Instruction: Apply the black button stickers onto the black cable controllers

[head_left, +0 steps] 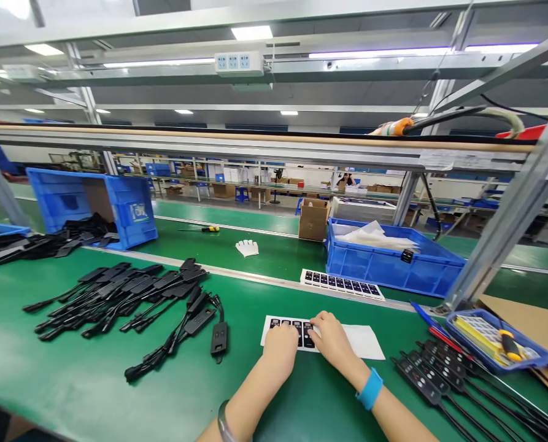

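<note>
A white sheet of black stickers (363, 341) lies flat on the green bench in front of me. My left hand (280, 345) is closed, its curled fingers pressed on the left part of the sheet and covering some stickers. Close beside it, my right hand (332, 339) has thumb and forefinger bent at the edge of a black sticker (308, 335). Whether that sticker has lifted from its backing I cannot tell. The sheet's right part is bare white. To the left lies a black cabled control box (219, 339), apart from both hands.
Black cabled boxes (140, 285) are heaped left; finished-looking ones with stickers (432, 371) lie right. Another sticker sheet (342, 283) rests before a blue bin (393, 270). A blue tray (499, 362), tipped blue crate (135, 215), white glove (246, 247) and screwdriver (209, 229) surround the area.
</note>
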Action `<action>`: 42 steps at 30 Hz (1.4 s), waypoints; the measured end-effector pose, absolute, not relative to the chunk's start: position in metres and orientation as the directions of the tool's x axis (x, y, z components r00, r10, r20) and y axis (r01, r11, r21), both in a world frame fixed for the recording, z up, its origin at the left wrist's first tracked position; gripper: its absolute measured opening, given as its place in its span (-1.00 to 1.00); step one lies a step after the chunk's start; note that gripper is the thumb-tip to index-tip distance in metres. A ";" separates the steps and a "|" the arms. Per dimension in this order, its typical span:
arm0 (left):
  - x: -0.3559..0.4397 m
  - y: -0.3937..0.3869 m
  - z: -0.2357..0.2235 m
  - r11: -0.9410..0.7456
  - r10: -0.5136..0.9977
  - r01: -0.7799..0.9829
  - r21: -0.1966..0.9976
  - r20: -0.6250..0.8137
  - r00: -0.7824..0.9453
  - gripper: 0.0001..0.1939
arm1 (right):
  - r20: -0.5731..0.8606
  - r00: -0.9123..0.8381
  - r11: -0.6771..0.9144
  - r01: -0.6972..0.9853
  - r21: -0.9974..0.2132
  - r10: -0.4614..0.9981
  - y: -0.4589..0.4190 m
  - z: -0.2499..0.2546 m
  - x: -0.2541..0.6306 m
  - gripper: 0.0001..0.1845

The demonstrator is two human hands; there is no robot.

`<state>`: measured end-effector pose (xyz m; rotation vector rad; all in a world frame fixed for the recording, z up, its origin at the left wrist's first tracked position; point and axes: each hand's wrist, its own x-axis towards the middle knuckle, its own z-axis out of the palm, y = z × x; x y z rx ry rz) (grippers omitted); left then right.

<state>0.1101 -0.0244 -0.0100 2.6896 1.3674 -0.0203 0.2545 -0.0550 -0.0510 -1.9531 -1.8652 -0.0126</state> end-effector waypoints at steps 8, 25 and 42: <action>0.113 -0.023 -0.015 -0.551 0.823 0.831 0.071 -0.117 0.556 -0.84 | 0.380 0.097 0.022 0.954 -0.298 0.920 -0.055 -0.059 0.267 -0.77; 0.083 -0.008 -0.001 -0.644 0.762 0.765 0.016 -0.078 0.643 -0.72 | 0.498 0.360 0.201 0.615 -0.763 0.788 -0.092 -0.037 0.282 -0.64; 0.022 0.011 0.023 -0.709 0.705 0.620 0.335 0.362 0.610 -0.74 | 0.315 0.560 0.169 0.297 -0.940 0.766 -0.140 -0.058 0.306 -0.58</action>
